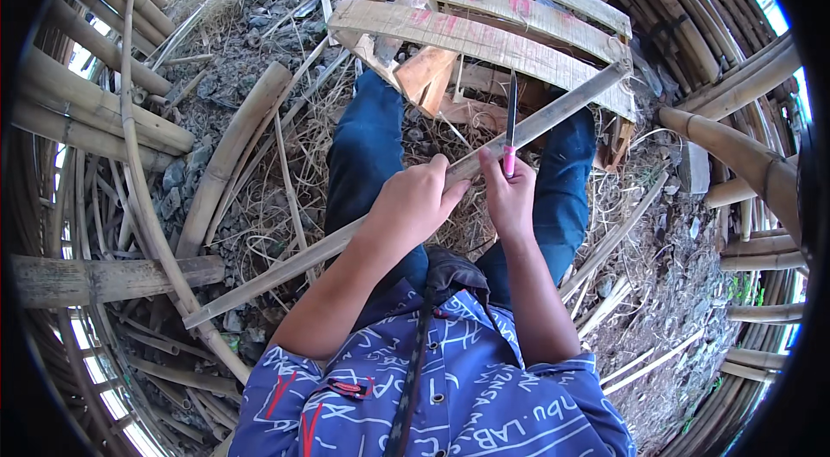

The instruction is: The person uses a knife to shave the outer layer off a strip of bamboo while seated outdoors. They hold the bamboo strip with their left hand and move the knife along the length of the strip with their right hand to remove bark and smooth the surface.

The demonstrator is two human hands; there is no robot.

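Note:
A long split bamboo strip (571,106) lies slantwise across my lap, from the lower left to the upper right. My left hand (406,202) is closed around its middle. Close on the right, my right hand (508,198) grips a knife (509,159) by its pink handle. The narrow dark blade points away from me, crossing in front of the strip; whether its edge touches the bamboo I cannot tell. Beyond my knees stands a low wooden slatted stand (484,33) with red marks, and the strip's far end overlaps its nearest slat.
Thick bamboo poles (233,154) lie on the left, one long thin bamboo pole (138,146) curving past them. More bamboo poles (735,146) stick in from the right. Shavings and stones litter the ground (640,284), with thin bamboo strips (618,232) beside my right leg.

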